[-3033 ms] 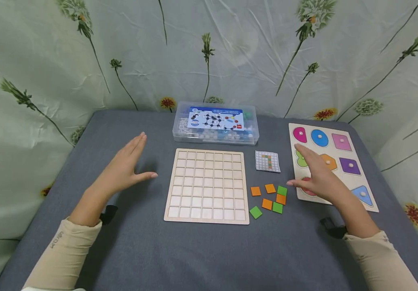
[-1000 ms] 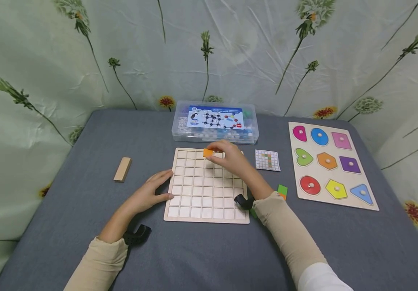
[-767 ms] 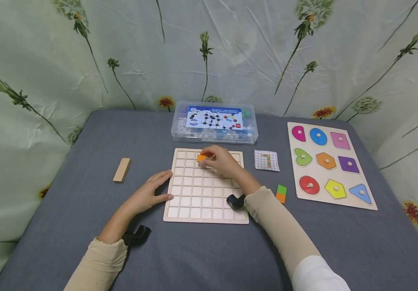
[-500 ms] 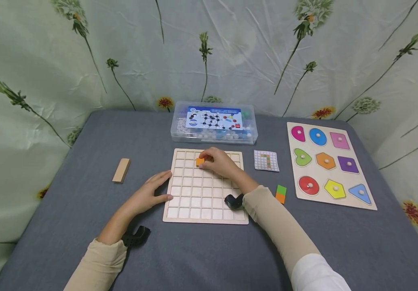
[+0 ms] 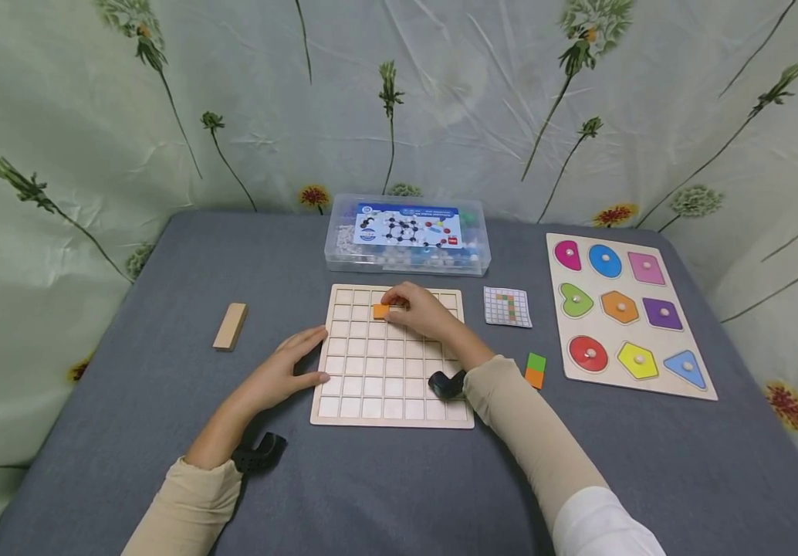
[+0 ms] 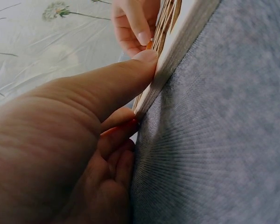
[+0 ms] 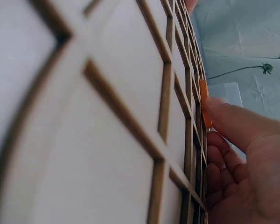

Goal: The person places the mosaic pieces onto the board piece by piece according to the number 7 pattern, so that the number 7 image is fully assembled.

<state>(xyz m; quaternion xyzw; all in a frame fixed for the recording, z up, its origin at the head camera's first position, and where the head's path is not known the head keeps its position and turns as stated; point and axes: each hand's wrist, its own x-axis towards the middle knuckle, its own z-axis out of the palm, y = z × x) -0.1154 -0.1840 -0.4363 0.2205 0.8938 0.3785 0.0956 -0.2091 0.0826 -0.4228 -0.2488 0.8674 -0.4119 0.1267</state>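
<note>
Orange tile [image 5: 380,311] lay at the grid board [image 5: 392,422], over the second row from the far edge and third column from the left; whether it sat fully down in its cell I could not tell. The right hand [image 5: 421,310] pinched it between thumb and fingers, and the right wrist view showed the thumb pressed to the tile beside the raised grid lines. The left hand [image 5: 277,376] grasped no tile; its thumb and fingers were spread and touched the board's left edge, the thumb tip resting on the rim in the left wrist view

Just beside the board's far right corner lay a small pattern card [image 5: 507,307] printed with a grid and coloured squares. Nearer the person, between the board and a shape puzzle [image 5: 561,289], a green tile [image 5: 535,362] and a second orange tile [image 5: 534,378] lay touching. The puzzle held nine coloured knobbed pieces, among them a green heart [image 5: 576,300] and a red circle [image 5: 587,353]. Behind the board stood a clear plastic case [image 5: 406,262] with a blue and white label, and a wooden block [image 5: 230,327] lay apart to the left on the grey cloth [image 5: 232,255]
</note>
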